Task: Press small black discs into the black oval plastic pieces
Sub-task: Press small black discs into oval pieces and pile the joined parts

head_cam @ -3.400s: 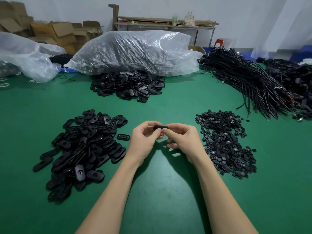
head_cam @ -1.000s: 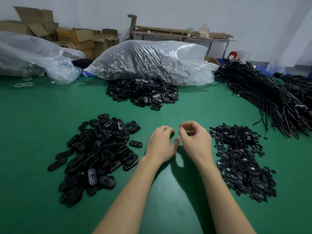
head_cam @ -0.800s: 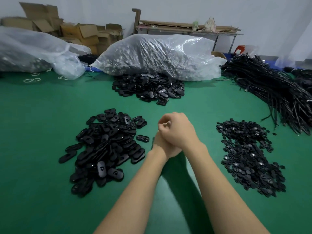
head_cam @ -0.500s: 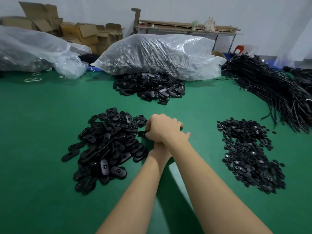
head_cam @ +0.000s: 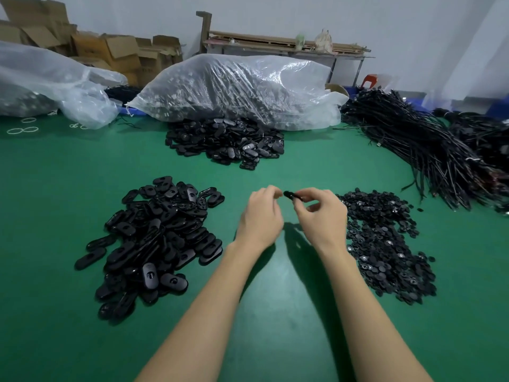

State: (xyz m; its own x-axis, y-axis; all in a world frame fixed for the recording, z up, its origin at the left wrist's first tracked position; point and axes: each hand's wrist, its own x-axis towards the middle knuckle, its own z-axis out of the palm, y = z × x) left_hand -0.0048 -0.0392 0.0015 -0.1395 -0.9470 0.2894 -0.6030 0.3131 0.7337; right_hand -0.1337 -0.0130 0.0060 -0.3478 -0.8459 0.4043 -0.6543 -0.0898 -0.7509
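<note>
A wide green tabletop (head_cam: 275, 312) fills the view. At its far edge lie two big clear plastic bags, one in the middle (head_cam: 237, 89) and one at the left (head_cam: 49, 84), with cardboard boxes (head_cam: 110, 51) stacked against the wall behind. A long bundle of black cables (head_cam: 418, 144) spreads across the far right.

Three dark heaps sit on the green surface. A pile of black oval pieces (head_cam: 154, 241) lies at the near left, a second pile of ovals (head_cam: 228, 142) sits just in front of the middle bag, and a heap of small black discs (head_cam: 385, 244) lies at the near right.

Two bare forearms reach forward from the bottom edge, between the left pile and the disc heap, with both hands raised above the tabletop and casting shadows on it. The left hand (head_cam: 260, 216) shows its back, fingers curled inward, fingertips close to the part; whether they touch it cannot be told. The right hand (head_cam: 321, 216) has its grip pinched on a black oval piece (head_cam: 292, 195), thumb and forefinger closing on its right end. The piece is held edge-on, slightly tilted, its rounded left end poking out between the two hands. It looks thin and matte black; any disc in it cannot be made out.
</note>
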